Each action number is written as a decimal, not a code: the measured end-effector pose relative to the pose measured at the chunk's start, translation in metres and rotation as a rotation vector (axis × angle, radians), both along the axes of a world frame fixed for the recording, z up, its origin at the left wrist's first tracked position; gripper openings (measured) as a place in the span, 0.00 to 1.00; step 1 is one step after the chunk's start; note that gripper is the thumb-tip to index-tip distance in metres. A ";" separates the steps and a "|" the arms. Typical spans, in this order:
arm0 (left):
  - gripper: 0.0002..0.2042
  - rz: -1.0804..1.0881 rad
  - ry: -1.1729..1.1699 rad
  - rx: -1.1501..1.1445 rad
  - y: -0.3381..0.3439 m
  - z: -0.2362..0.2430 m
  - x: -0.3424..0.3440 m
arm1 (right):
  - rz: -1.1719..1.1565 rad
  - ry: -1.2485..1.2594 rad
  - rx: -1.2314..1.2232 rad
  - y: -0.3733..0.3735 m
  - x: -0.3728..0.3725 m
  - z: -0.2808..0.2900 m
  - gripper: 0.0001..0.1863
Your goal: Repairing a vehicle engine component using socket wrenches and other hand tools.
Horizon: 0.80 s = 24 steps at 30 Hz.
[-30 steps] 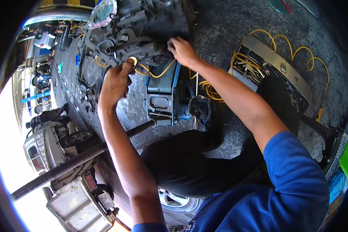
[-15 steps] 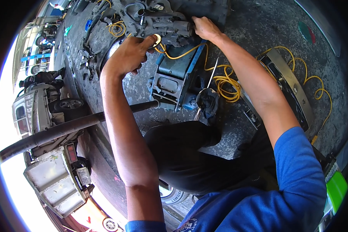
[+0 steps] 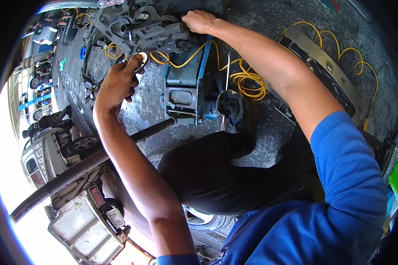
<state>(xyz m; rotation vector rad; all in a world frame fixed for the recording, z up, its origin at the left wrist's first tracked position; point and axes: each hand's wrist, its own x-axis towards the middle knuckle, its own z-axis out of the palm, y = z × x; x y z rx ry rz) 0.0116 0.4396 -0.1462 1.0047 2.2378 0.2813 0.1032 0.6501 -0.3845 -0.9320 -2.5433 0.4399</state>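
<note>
change vs earlier: view has tipped further down and swung; the grey engine assembly (image 3: 150, 31) now sits at the very top edge, it was lower in frame a second ago. Both hands stay on the same parts as before; more of the blue sleeve (image 3: 340, 185) and black trousers (image 3: 216, 176) now fills the bottom.
left arm: forearm comes in from the lower edge, runs up and slightly left, elbow nearly straight.
left hand (image 3: 119, 81): knuckles toward camera, fingers curled narrow, pinching a small pale ring-shaped part (image 3: 142, 57) at the lower edge of the assembly. Grip detail partly hidden by the fingers.
right arm: enters from the lower right, reaches diagonally up-left across the ground, extended.
right hand (image 3: 200, 20): palm down, closed over the right end of the assembly; can't tell whether it grips a separate piece.
near: long dark jack handle (image 3: 93, 161) crossing below the left forearm.
mid: blue floor jack (image 3: 190, 90) on the concrete, just below the assembly.
far: yellow hose (image 3: 247, 81) looped beside the jack, passing under the assembly; metal trim panel (image 3: 323, 66) to the right; parked vehicles (image 3: 44, 154) at the left rim.
</note>
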 end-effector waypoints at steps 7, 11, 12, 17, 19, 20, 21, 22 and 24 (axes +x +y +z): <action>0.25 -0.014 0.003 0.025 -0.004 0.001 0.000 | 0.228 -0.068 -0.049 0.025 0.001 -0.003 0.12; 0.25 -0.003 -0.010 0.017 -0.003 0.001 0.002 | 0.140 0.077 0.043 0.021 0.006 -0.013 0.09; 0.25 -0.022 -0.008 0.032 0.000 0.001 0.004 | 0.119 0.125 0.033 0.025 0.009 -0.015 0.09; 0.26 -0.017 0.015 0.026 -0.001 0.001 0.003 | 0.225 0.003 -0.016 0.023 0.012 -0.002 0.11; 0.26 -0.029 0.000 0.015 -0.002 0.001 0.002 | 0.256 -0.039 -0.003 0.018 0.013 0.001 0.12; 0.26 -0.030 0.000 0.016 -0.002 0.002 0.002 | 0.223 -0.013 -0.016 0.016 0.014 0.003 0.12; 0.26 -0.034 0.008 0.017 -0.002 0.002 0.002 | 0.190 0.014 -0.030 0.015 0.014 0.004 0.12; 0.27 -0.042 0.012 0.020 -0.001 0.002 0.003 | 0.186 0.012 -0.028 0.016 0.016 0.005 0.12; 0.27 -0.043 0.013 0.024 0.001 0.002 0.005 | 0.220 0.081 -0.063 0.019 0.020 0.006 0.13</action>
